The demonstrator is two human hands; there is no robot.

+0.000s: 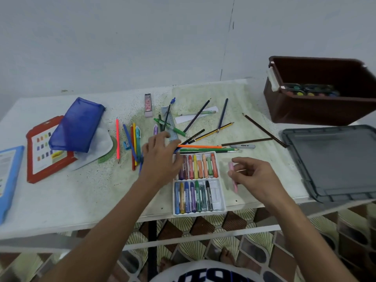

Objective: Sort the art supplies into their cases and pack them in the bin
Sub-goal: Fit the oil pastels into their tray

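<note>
Crayons are being sorted into their tray, which is lying at the near edge of the table, between the two hands. Its upper row is looking full; the lower row is showing an open slot at its right end, beside the black crayon. The right hand is hovering just right of the tray, pinching a pink crayon between thumb and fingertips, so this step appears to be filling that last slot. The left hand is reaching over the tray's upper left corner toward the loose pencils, fingers spread and relaxed, gripping nothing that I can make out, though motion blur is softening the fingertips.

The next move is probably calling for the pink crayon to be turned in line with its neighbours and lowered into the gap without knocking the black one out. After that the tray is likely needing its cover; a red case and a blue one are lying far left, and which belongs to it I cannot tell. Pencils, pens, an eraser and a sharpener are lying scattered behind the tray, well apart from the blue pouch at left. The brown bin is standing at the far right with a paint set already inside, its grey lid lying in front of it.
</note>
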